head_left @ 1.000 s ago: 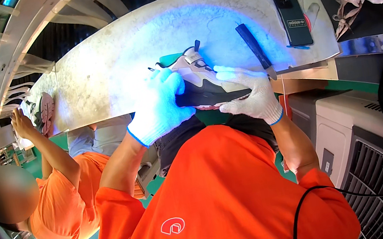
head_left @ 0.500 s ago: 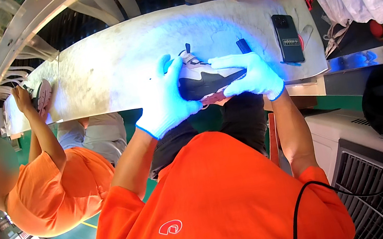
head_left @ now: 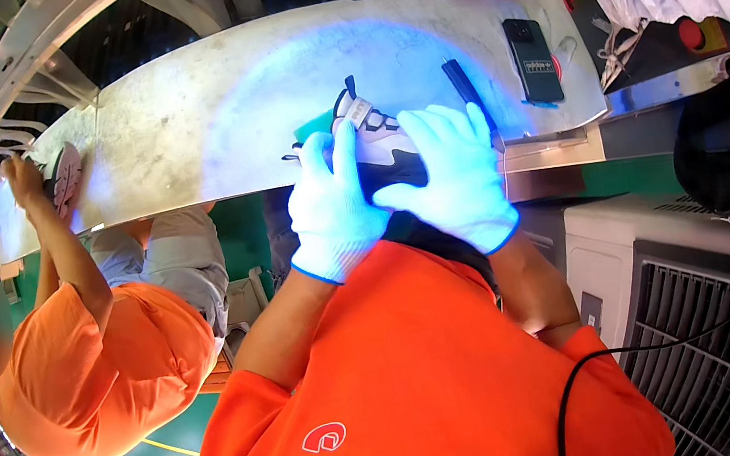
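Observation:
A white, grey and black sneaker is between my two gloved hands at the near edge of the table, its laced upper facing up and a black pull loop sticking up at the far end. My left hand grips its left side, thumb and fingers near the lacing. On its right side lies my right hand, fingers wrapped over the shoe and partly spread. Both gloves hide much of its near part and sole. Just left of the shoe shows a teal-green patch whose kind I cannot make out.
A bright bluish light falls on the pale worktable. Right of the shoe lie a black stick-shaped tool and a black phone. A co-worker in orange holds another shoe at left. A black cable crosses my right side.
Both hands have turned the sneaker from lying side-on to upper facing up, and drawn it closer to me. The teal-green patch has come into view. The co-worker still holds the other shoe.

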Available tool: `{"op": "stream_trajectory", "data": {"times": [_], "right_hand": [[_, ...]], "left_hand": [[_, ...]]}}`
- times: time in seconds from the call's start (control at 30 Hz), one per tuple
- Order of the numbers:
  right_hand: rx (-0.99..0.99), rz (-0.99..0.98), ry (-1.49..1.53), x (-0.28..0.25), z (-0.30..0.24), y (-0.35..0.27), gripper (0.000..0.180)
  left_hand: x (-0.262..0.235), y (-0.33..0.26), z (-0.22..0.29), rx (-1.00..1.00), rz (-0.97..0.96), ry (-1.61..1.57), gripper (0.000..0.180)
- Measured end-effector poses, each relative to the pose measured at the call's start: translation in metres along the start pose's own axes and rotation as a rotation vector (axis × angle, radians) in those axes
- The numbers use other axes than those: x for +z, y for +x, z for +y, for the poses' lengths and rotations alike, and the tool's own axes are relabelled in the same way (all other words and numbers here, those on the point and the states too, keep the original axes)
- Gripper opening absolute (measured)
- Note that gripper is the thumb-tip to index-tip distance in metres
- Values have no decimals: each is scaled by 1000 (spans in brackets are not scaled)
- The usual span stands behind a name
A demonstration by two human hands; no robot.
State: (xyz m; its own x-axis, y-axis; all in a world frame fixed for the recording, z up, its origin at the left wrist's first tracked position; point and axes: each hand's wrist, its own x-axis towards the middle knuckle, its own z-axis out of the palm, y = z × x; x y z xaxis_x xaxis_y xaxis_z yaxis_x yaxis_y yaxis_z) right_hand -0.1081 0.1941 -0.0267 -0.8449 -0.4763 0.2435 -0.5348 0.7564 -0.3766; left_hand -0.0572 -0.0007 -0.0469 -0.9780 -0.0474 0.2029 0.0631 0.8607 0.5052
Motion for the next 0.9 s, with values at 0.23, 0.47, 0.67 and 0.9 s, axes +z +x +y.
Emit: {"op": "stream_trajectory", "data": {"times": [0.23,0.47,0.67,0.9], "right_hand": [[64,74,-91,25,-24,-14,92],[350,106,27,5,-17,-31,102],[401,149,227,16,-11,-31,95],[338,93,370,5,8,-32,90]], "left_hand": [[35,-17,-6,77,289,-10,87],[32,-25,-5,34,216,-34,103],[38,-27,-7,69,258,8,107],[30,-21,-3,54,180,-40,110]]}}
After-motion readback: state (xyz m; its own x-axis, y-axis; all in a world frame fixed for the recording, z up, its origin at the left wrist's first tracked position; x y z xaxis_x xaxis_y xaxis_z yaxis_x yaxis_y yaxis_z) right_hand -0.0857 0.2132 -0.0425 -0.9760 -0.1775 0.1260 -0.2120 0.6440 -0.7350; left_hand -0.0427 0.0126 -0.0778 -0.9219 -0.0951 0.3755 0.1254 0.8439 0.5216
